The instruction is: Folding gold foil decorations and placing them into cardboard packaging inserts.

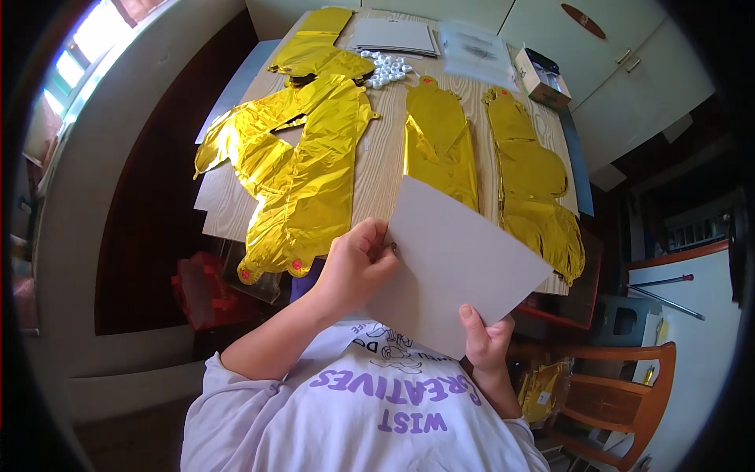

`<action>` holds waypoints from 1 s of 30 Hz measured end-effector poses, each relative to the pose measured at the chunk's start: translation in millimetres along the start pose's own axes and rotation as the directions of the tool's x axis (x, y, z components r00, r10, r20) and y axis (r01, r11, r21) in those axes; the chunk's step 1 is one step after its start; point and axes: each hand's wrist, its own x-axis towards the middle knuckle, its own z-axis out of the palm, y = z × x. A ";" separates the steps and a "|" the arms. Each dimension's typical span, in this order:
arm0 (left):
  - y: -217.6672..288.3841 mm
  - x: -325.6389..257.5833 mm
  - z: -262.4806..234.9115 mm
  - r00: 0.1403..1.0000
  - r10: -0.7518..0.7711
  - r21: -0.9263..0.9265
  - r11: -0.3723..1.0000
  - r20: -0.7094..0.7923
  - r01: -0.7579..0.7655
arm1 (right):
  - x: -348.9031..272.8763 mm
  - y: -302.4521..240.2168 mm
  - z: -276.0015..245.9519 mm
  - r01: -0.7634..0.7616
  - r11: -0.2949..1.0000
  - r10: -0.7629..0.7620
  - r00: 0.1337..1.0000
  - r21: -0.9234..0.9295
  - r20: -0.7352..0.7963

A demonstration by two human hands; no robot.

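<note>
A plain white sheet of card or paper (460, 259) is held tilted in front of my chest, above the near edge of the table. My left hand (360, 263) is closed, thumb and fingers pinching the sheet's left edge; a small dark spot shows by its fingertips, too small to name. At the lower right corner, my right hand (486, 342) grips the sheet with its thumb on top. Just beyond my left hand lies a large flat gold foil balloon (314, 173) with a cut-out opening. Another gold foil balloon (436, 134) is partly hidden behind the sheet.
More gold foil lies at the table's right (531, 169) and far left (318, 47). Farther back are white spools (387, 71), a stack of grey-white sheets (393, 35), a clear plastic bag (476, 51) and a small box (543, 79). A wooden chair (609, 401) stands at my right.
</note>
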 end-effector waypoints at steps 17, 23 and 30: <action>2.8 -2.8 -48.6 0.792 -0.161 -0.577 0.603 0.589 0.551 | -4.7 11.8 4.2 -0.377 0.777 0.384 0.919 0.504 0.095; -29.0 -11.1 -52.1 0.688 0.001 -0.635 0.387 0.726 0.669 | -7.0 21.5 3.7 -0.472 0.684 0.430 0.877 0.556 0.215; -37.0 -38.7 -47.5 0.735 -0.090 -0.681 0.314 0.672 0.662 | -2.3 7.6 22.9 -0.506 0.632 0.460 0.854 0.587 0.242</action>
